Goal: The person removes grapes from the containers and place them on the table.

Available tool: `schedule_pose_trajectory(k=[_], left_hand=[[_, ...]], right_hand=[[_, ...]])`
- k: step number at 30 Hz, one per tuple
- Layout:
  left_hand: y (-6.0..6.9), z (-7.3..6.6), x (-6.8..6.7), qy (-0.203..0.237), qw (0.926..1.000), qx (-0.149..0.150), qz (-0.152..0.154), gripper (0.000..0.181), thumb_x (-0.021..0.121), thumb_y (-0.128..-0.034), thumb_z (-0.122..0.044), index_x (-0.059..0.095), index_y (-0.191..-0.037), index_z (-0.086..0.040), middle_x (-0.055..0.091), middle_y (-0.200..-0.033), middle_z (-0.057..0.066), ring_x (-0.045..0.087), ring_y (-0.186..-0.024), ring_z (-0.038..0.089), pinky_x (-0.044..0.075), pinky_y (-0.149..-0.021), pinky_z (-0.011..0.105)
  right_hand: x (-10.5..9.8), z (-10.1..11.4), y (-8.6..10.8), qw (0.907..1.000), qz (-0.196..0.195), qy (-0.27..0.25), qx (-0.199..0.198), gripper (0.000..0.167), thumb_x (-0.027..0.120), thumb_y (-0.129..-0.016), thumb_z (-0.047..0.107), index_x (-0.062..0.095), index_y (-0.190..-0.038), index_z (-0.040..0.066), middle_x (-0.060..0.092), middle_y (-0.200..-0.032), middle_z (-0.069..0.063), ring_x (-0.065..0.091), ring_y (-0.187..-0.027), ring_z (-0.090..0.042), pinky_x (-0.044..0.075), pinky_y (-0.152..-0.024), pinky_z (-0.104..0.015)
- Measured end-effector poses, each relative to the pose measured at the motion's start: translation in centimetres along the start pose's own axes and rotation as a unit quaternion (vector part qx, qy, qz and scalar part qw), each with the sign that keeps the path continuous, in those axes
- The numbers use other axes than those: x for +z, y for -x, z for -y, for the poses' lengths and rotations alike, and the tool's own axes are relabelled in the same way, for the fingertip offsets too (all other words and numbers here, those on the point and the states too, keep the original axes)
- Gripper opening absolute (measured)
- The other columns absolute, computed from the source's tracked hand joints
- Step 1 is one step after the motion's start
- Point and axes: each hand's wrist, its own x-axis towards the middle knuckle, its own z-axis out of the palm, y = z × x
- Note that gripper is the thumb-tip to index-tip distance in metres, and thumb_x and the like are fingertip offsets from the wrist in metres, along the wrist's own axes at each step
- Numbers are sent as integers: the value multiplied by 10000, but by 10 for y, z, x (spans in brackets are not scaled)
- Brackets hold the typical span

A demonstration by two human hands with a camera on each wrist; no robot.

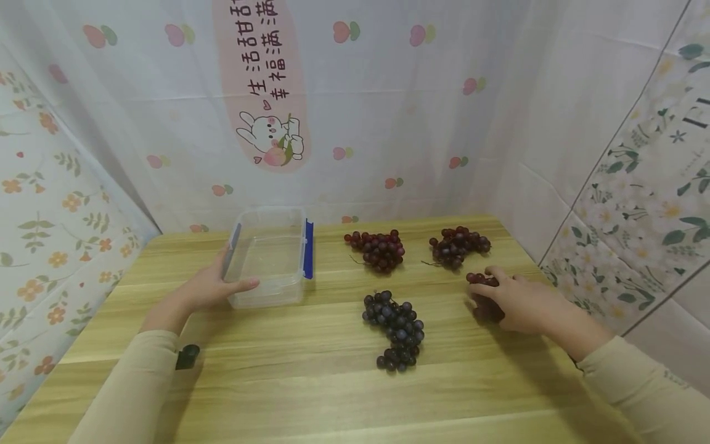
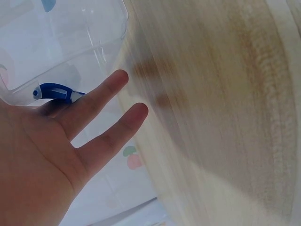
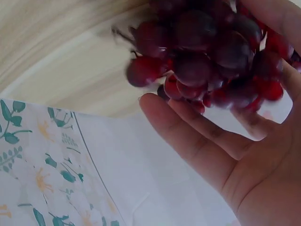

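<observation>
A clear plastic box point(image 1: 272, 243) with blue side clips point(image 1: 308, 250) stands at the back left of the table. My left hand point(image 1: 206, 288) is at its near left corner, thumb along the front wall and fingers by the left side. Straight, spread fingers point(image 2: 106, 101) show in the left wrist view below a blue clip; the thumb is hidden there. At the right, my right hand point(image 1: 527, 303) holds a bunch of dark red grapes point(image 3: 193, 56) between thumb and fingers. Much of this bunch is hidden by the hand in the head view.
Two reddish grape bunches lie farther back, one at the middle point(image 1: 379, 250) and one to its right point(image 1: 457, 245). A curved black grape bunch point(image 1: 396, 327) lies nearer on the wooden table point(image 1: 277, 376). Printed curtains point(image 1: 388, 111) stand behind and at both sides.
</observation>
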Motion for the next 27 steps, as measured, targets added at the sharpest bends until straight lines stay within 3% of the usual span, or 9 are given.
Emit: schedule_pose_trajectory(k=[4,7,11,14,16,21,27], left_hand=[[0,2,0,15,10000,-1,-27,1314,718,-934,-642,-247,-1678,-149,47,-1707,434,155,-1545,682,244,-1199,808],[0,2,1,32,10000,-31,1,1314,715,-935,-646,-252,-1677,-155,35,-1712,426,144,-1550,680,239,-1202,809],[0,1,0,17,10000,-63,56,1321,703,-937,-662,-254,-1672,-123,-6,-1723,407,122,-1558,674,231,-1208,806],[0,1,0,-13,10000,-72,68,1324,698,-939,-665,-252,-1670,-103,-14,-1724,404,122,-1556,674,235,-1206,805],[1,0,0,-27,9999,-76,61,1321,695,-937,-671,-251,-1672,-114,-1,-1724,405,133,-1557,670,242,-1208,802],[1,1,0,-101,9999,-74,52,1316,686,-939,-677,-257,-1671,-123,32,-1715,422,159,-1548,676,258,-1202,803],[1,0,-1,-101,9999,-99,74,1320,679,-938,-687,-263,-1668,-121,35,-1712,427,160,-1545,680,259,-1198,807]], right_hand=[[-6,-2,-2,9997,7,-178,-136,870,861,-811,70,515,-1590,244,397,-1596,-341,650,-930,-517,338,-450,-287],[-10,-4,-3,9985,163,-510,-145,865,844,-838,119,473,-1613,225,362,-1614,-347,632,-844,-415,361,-462,-295],[-13,-6,-5,9963,181,-840,-5,840,828,-913,383,447,-1614,121,332,-1604,-411,689,-964,-464,520,-576,-408],[-10,-6,-8,9960,95,-863,234,976,779,-901,617,437,-1602,30,348,-1562,-472,684,-1106,-546,594,-746,-550],[-6,-6,-10,9946,149,-926,448,1079,744,-875,715,407,-1608,-2,334,-1547,-507,665,-1131,-580,584,-828,-635],[5,-6,-13,9872,335,-1315,838,1214,735,-838,775,307,-1642,-26,277,-1534,-560,544,-1245,-699,529,-917,-729],[8,-2,-19,9824,413,-1442,1111,1212,738,-856,749,256,-1659,-19,311,-1504,-562,501,-1276,-723,506,-938,-753]])
